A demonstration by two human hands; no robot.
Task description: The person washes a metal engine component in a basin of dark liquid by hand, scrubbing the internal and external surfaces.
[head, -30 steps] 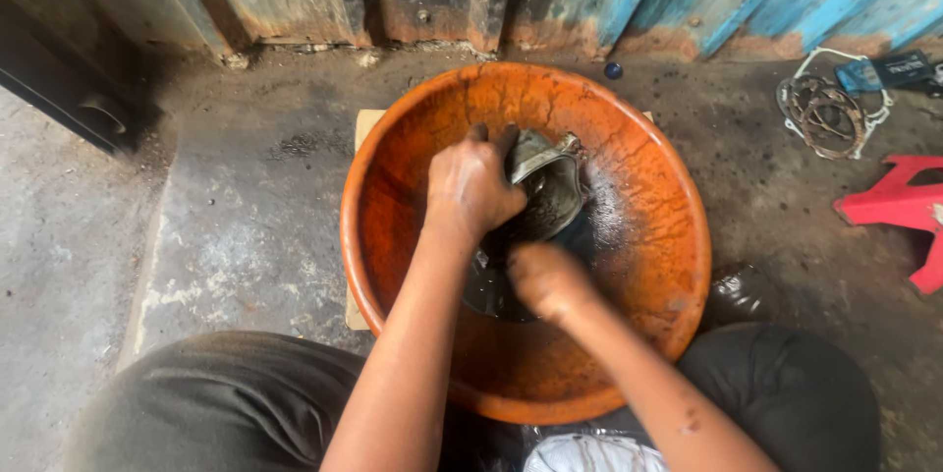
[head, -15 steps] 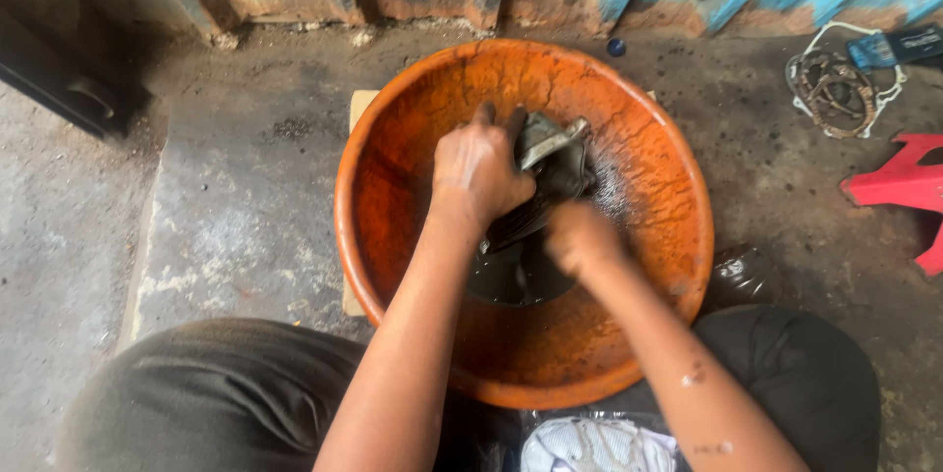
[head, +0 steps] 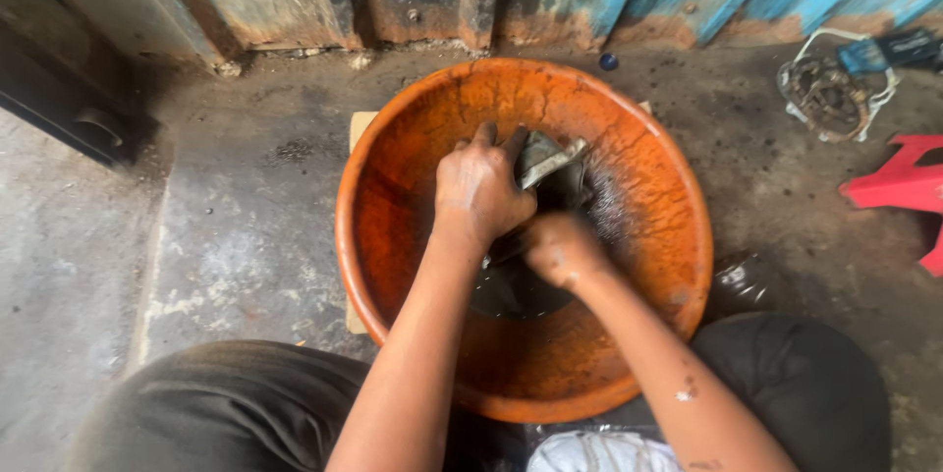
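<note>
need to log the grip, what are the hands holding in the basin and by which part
The left hand grips the upper end of a dark greasy metal part in the orange basin; whether the fisted right hand grips it cannot be told.

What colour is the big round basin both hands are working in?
Orange, with dark grime inside: the big round basin, seen in the head view.

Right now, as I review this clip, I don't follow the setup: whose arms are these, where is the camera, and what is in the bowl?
There is no machine here. The camera sits on a person's head and looks down, so both bare arms are that person's own. They crouch over a large orange basin on a dirty concrete floor. The left hand grips a dark metal part in the basin; the right hand is closed just below it, over dark liquid. What it holds is hidden. A red plastic piece lies to the right.
</note>
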